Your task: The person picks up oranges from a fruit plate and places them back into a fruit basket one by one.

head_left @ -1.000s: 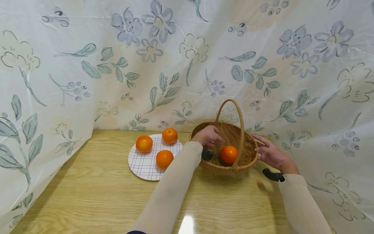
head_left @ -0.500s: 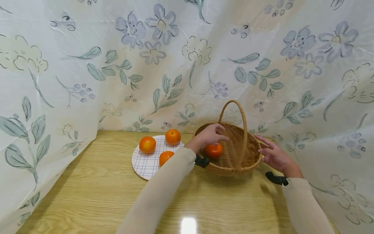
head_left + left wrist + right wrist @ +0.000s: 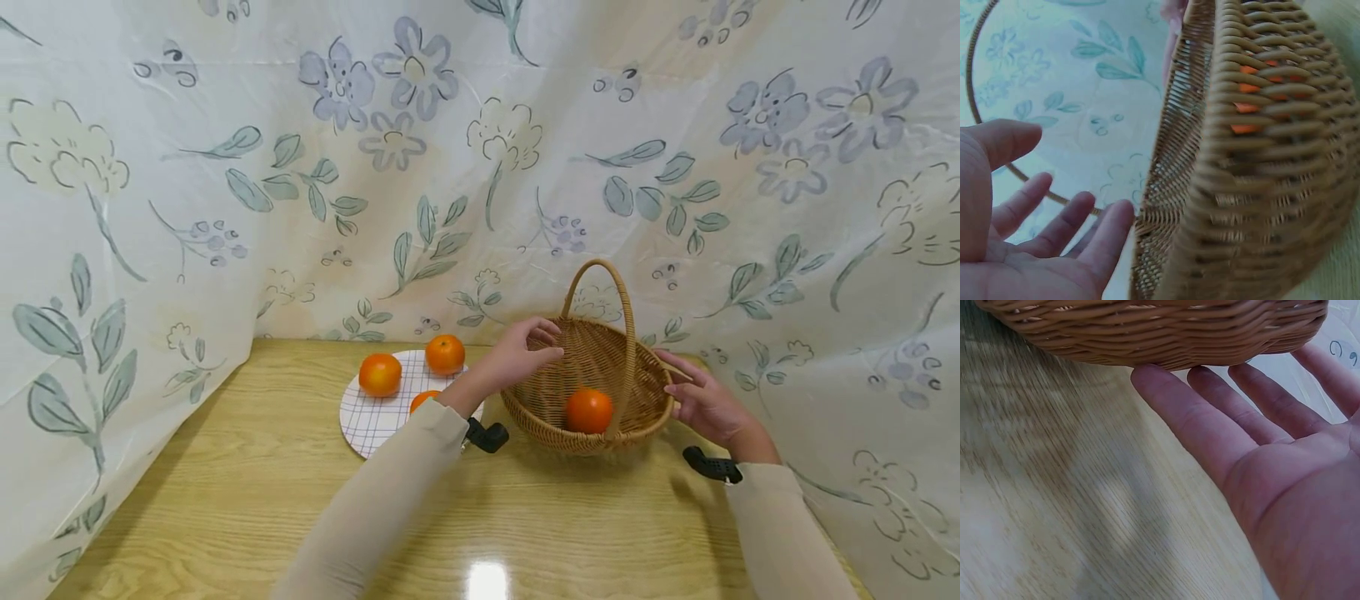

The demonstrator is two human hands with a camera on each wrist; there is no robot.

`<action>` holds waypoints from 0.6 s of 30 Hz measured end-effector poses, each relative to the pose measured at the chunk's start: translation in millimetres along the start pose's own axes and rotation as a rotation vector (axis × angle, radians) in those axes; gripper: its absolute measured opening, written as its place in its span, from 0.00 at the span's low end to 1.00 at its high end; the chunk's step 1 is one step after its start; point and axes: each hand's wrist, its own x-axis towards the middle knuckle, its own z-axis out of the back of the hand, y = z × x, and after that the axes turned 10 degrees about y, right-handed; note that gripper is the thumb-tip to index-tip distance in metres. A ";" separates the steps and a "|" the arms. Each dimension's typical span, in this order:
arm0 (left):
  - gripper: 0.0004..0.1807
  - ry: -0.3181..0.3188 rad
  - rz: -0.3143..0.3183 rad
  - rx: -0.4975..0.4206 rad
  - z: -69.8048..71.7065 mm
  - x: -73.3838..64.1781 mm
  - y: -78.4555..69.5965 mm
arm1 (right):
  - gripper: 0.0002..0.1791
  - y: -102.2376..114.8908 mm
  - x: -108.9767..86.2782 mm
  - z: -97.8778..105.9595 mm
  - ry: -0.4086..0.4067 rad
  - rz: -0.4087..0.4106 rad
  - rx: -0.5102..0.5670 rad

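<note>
My left hand (image 3: 521, 354) hovers over the left rim of the wicker basket (image 3: 540, 417), fingers spread and holding nothing. In the left wrist view, the left hand's loosely bent fingers (image 3: 1107, 240) are close by the basket rim (image 3: 1216, 144). One orange (image 3: 588, 411) lies on the basket floor near the front; bits of it show through the weave. At the basket's right side is my right hand (image 3: 708, 408). Its fingertips touch the basket wall (image 3: 1179, 337) in the right wrist view, with the fingers extended. The basket's arched handle (image 3: 626, 333) stands upright.
Left of the basket, a round checked plate (image 3: 367, 425) bears an orange (image 3: 380, 375), another orange (image 3: 446, 355) behind, and a third orange (image 3: 423, 400) partly hidden by my left arm. A floral cloth (image 3: 450, 167) hangs behind and beside the wooden table (image 3: 225, 500).
My left hand has moved left and out from inside the basket to above its rim. The orange in the basket shifted left, then back right. My right hand stays at the basket's side.
</note>
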 end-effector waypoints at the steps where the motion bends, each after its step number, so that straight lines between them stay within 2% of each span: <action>1: 0.18 -0.012 -0.020 -0.010 1.6 -3.0 1.7 | 0.38 -0.2 0.2 -0.3 -0.001 0.001 0.001; 7: 0.15 -0.089 -0.086 -0.037 12.2 -26.0 7.7 | 0.38 -0.7 1.2 -2.2 -0.017 -0.003 -0.001; 18: 0.17 -0.190 -0.115 -0.114 25.9 -58.0 24.7 | 0.38 -2.2 -0.7 -1.8 -0.011 0.011 0.011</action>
